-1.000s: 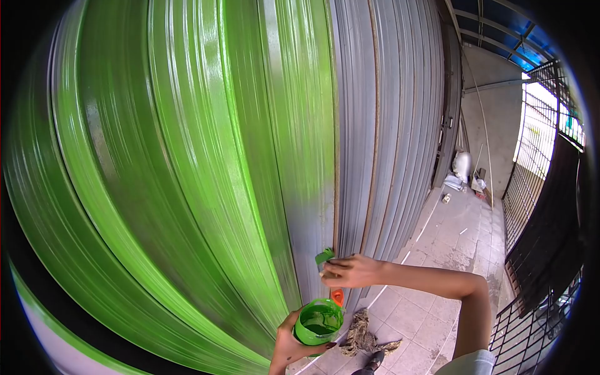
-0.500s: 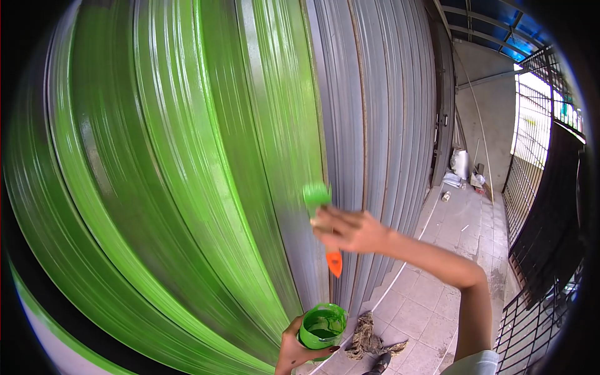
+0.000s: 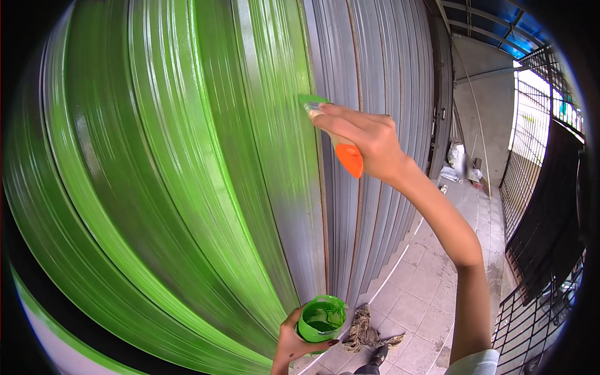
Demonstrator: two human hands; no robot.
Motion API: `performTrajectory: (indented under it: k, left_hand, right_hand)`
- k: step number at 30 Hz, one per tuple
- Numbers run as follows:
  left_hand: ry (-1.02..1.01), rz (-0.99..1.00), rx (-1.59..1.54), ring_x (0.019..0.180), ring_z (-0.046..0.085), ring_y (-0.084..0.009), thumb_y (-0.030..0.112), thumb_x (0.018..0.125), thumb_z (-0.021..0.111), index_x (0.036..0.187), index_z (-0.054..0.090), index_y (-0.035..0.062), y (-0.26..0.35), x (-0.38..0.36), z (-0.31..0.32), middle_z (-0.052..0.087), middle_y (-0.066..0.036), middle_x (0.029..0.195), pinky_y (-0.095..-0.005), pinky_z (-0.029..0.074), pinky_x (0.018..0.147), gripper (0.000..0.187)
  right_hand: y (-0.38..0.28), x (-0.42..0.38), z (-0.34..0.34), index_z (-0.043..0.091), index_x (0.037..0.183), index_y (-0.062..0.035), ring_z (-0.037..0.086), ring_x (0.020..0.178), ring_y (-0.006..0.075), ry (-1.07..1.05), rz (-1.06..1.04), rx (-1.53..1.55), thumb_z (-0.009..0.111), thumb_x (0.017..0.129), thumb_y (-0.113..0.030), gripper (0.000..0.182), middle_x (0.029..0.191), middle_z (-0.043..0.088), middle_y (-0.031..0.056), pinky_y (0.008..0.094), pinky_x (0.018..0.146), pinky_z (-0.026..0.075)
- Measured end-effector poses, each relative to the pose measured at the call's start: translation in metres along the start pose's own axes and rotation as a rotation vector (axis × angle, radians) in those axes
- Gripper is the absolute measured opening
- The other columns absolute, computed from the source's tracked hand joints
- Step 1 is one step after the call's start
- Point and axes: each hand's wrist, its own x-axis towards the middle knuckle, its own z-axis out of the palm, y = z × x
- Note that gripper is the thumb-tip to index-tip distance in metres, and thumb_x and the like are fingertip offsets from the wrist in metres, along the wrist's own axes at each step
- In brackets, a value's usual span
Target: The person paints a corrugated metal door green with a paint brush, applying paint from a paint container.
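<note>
My right hand [image 3: 369, 140] is closed round a paintbrush [image 3: 349, 159] with an orange-tipped handle. Its green, wet bristles press on the ribbed metal shutter [image 3: 275, 125], at the edge of a green panel beside a brown seam. Left of that seam the panels carry streaky green paint; lower down on the same panel a grey patch shows. To the right the ribs are grey. Down at the bottom, my left hand [image 3: 294, 340] grips a tub of green paint [image 3: 322, 319], its inner wall smeared and green paint pooled inside.
A crumpled, stained rag [image 3: 365, 330] lies on the tiled floor [image 3: 412, 294] near my foot [image 3: 378, 359]. Along the right side stands a black metal grille [image 3: 528, 181]. White bags and small items [image 3: 459, 165] sit by the far wall [image 3: 484, 106].
My right hand has moved the paintbrush up the panel, and the brush now tilts more sideways. The left hand with the paint tub has shifted only slightly up in view.
</note>
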Motion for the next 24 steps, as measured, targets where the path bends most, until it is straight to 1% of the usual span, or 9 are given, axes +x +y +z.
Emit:
performTrajectory:
  k: [3, 5, 7, 10, 13, 16, 19, 22, 24]
  left_hand:
    - [-0.003, -0.001, -0.008, 0.099, 0.065, -0.0195, 0.018, 0.049, 0.093, 0.121, 0.058, -0.0040, 0.001, -0.002, -0.003, 0.066, -0.013, 0.109, -0.0324, 0.052, 0.088, 0.083]
    - [0.000, 0.004, -0.025, 0.099, 0.065, -0.0195, 0.017, 0.049, 0.093, 0.121, 0.058, -0.0038, 0.002, -0.001, -0.003, 0.066, -0.013, 0.109, -0.0324, 0.052, 0.088, 0.083]
    - [0.003, 0.011, -0.042, 0.098, 0.065, -0.0194, 0.017, 0.049, 0.093, 0.121, 0.058, -0.0036, 0.005, 0.001, -0.004, 0.066, -0.013, 0.108, -0.0325, 0.052, 0.089, 0.083]
    - [-0.001, 0.023, -0.001, 0.098, 0.066, -0.0193, 0.018, 0.049, 0.093, 0.121, 0.058, -0.0030, 0.004, 0.002, -0.007, 0.067, -0.013, 0.107, -0.0324, 0.052, 0.089, 0.082]
    - [-0.003, 0.023, -0.004, 0.098, 0.066, -0.0194, 0.019, 0.049, 0.093, 0.121, 0.058, -0.0028, 0.004, 0.001, -0.007, 0.067, -0.013, 0.107, -0.0324, 0.052, 0.089, 0.082]
    - [-0.007, 0.011, -0.013, 0.098, 0.066, -0.0195, 0.019, 0.050, 0.092, 0.120, 0.058, -0.0026, 0.003, 0.003, -0.009, 0.067, -0.013, 0.108, -0.0326, 0.052, 0.089, 0.081]
    - [-0.011, 0.036, 0.034, 0.099, 0.066, -0.0196, 0.018, 0.050, 0.092, 0.121, 0.058, -0.0024, 0.002, 0.002, -0.010, 0.067, -0.013, 0.108, -0.0329, 0.051, 0.089, 0.081]
    - [-0.003, 0.032, -0.002, 0.099, 0.066, -0.0198, 0.018, 0.050, 0.092, 0.121, 0.058, -0.0022, 0.001, 0.001, -0.012, 0.067, -0.013, 0.107, -0.0330, 0.051, 0.089, 0.081]
    - [0.004, 0.031, -0.012, 0.099, 0.066, -0.0198, 0.018, 0.050, 0.092, 0.122, 0.058, -0.0023, -0.004, -0.001, -0.014, 0.067, -0.013, 0.107, -0.0331, 0.051, 0.090, 0.081]
  right_hand:
    - [-0.025, -0.036, 0.017, 0.057, 0.099, -0.0105, 0.071, 0.084, 0.0216, -0.106, -0.079, -0.052, 0.066, 0.077, -0.013, 0.024, 0.100, 0.068, 0.0111, 0.0290, 0.051, 0.058]
    - [-0.064, -0.074, 0.017, 0.062, 0.100, -0.0117, 0.071, 0.084, 0.0223, -0.279, -0.149, 0.018, 0.063, 0.081, -0.011, 0.019, 0.105, 0.069, 0.0129, 0.0269, 0.053, 0.060]
    - [-0.092, -0.104, 0.021, 0.058, 0.099, -0.0102, 0.071, 0.077, 0.0222, -0.447, -0.228, 0.201, 0.062, 0.083, -0.012, 0.017, 0.100, 0.069, 0.0139, 0.0270, 0.046, 0.058]
    - [-0.082, -0.096, 0.028, 0.054, 0.100, -0.0088, 0.070, 0.069, 0.0211, -0.515, -0.228, 0.310, 0.062, 0.079, -0.005, 0.023, 0.093, 0.069, 0.0127, 0.0263, 0.040, 0.054]
    - [-0.027, -0.015, 0.027, 0.059, 0.096, -0.0083, 0.066, 0.059, 0.0193, -0.560, -0.088, 0.345, 0.058, 0.066, 0.007, 0.033, 0.088, 0.070, 0.0097, 0.0266, 0.035, 0.047]
    - [0.017, 0.060, 0.013, 0.062, 0.100, -0.0106, 0.070, 0.067, 0.0191, -0.183, -0.148, 0.060, 0.066, 0.072, -0.001, 0.030, 0.093, 0.072, 0.0055, 0.0288, 0.048, 0.055]
    - [0.041, 0.088, 0.012, 0.063, 0.102, -0.0115, 0.071, 0.073, 0.0194, -0.033, -0.070, 0.032, 0.068, 0.074, -0.005, 0.030, 0.095, 0.072, 0.0044, 0.0293, 0.056, 0.058]
    - [-0.021, 0.019, 0.035, 0.062, 0.102, -0.0109, 0.068, 0.084, 0.0193, -0.187, -0.146, 0.018, 0.060, 0.090, -0.016, 0.013, 0.099, 0.068, 0.0070, 0.0308, 0.070, 0.059]
    - [-0.047, -0.039, 0.053, 0.058, 0.103, -0.0144, 0.068, 0.086, 0.0208, -0.342, -0.241, -0.034, 0.061, 0.088, -0.020, 0.017, 0.103, 0.067, 0.0086, 0.0274, 0.067, 0.058]
